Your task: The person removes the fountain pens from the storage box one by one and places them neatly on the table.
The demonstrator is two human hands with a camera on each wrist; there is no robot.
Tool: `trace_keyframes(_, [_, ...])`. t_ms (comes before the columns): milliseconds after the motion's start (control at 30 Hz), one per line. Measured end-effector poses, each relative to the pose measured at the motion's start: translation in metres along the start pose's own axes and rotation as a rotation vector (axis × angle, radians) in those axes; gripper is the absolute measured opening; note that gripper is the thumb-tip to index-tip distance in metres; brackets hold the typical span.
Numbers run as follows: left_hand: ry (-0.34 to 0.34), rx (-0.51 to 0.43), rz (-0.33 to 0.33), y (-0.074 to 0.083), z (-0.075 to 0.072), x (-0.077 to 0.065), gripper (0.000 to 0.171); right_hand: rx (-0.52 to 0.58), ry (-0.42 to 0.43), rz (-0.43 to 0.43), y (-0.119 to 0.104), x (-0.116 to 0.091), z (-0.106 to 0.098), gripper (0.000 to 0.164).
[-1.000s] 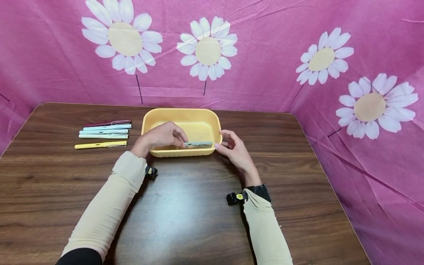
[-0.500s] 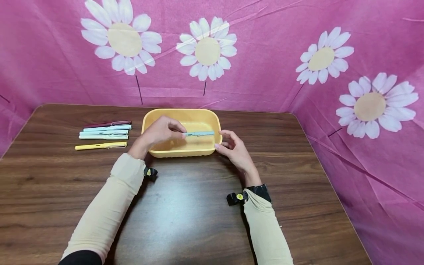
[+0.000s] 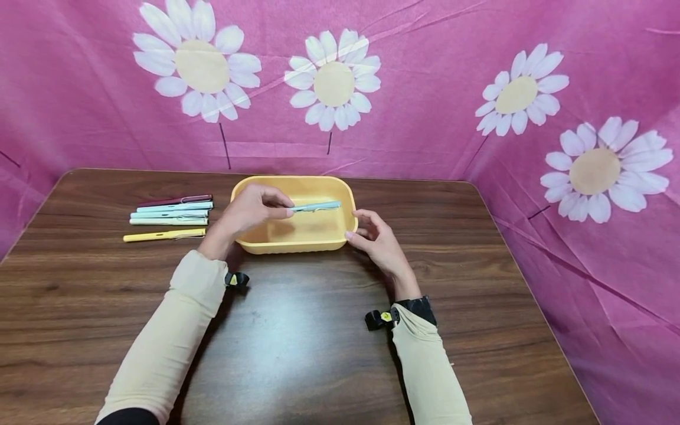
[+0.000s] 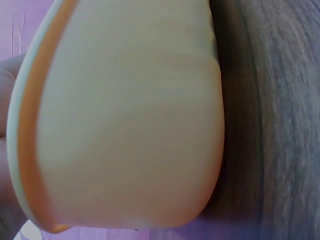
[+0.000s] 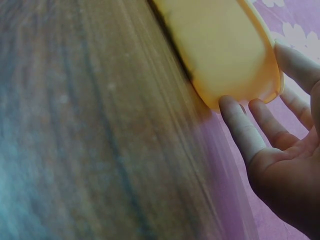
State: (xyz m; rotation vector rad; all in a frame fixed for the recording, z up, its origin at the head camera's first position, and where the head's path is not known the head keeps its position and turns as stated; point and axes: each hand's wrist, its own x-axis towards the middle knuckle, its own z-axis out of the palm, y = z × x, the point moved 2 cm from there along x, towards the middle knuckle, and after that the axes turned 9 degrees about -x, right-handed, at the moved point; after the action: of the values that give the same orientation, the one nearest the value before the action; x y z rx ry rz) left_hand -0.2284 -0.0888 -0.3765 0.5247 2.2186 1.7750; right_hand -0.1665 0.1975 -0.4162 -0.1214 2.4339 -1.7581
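A light blue pen (image 3: 319, 206) is pinched by its left end between the thumb and fingers of my left hand (image 3: 248, 209). It lies over the inside of a yellow plastic bin (image 3: 292, 247), its right end tilted slightly up in the head view. My right hand (image 3: 379, 245) rests its fingertips against the bin's right end, fingers spread and loosely bent. In the right wrist view, the thumb (image 5: 242, 127) touches the outer wall low down, and another fingertip meets the rim. The left wrist view is mostly filled by the bin's outer wall (image 4: 130, 120); the pen is hidden there.
Left of the bin, several pens lie side by side on the brown wooden table (image 3: 287, 354): a dark maroon pen (image 3: 183, 200), pale blue and pale green ones, and a yellow pen (image 3: 164, 235) nearest me. A pink flowered cloth (image 3: 414, 118) hangs behind the table.
My left hand has moved the pen back and slightly left, from near the bin's front wall to over its middle. The right hand keeps its place at the bin's end.
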Motion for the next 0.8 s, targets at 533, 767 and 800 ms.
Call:
trace_keyframes(533, [0.038, 0.06, 0.035, 0.002, -0.011, -0.011, 0.016, 0.033, 0.01, -0.047, 0.001, -0.002, 0.001, 0.049])
trace_keyframes(767, [0.065, 0.077, 0.039, 0.002, -0.017, -0.018, 0.016, 0.015, 0.013, -0.048, 0.002, -0.001, 0.0, 0.048])
trace_keyframes(800, [0.069, 0.079, 0.041, 0.002, -0.018, -0.019, 0.016, 0.013, 0.014, -0.046, 0.002, -0.001, 0.0, 0.048])
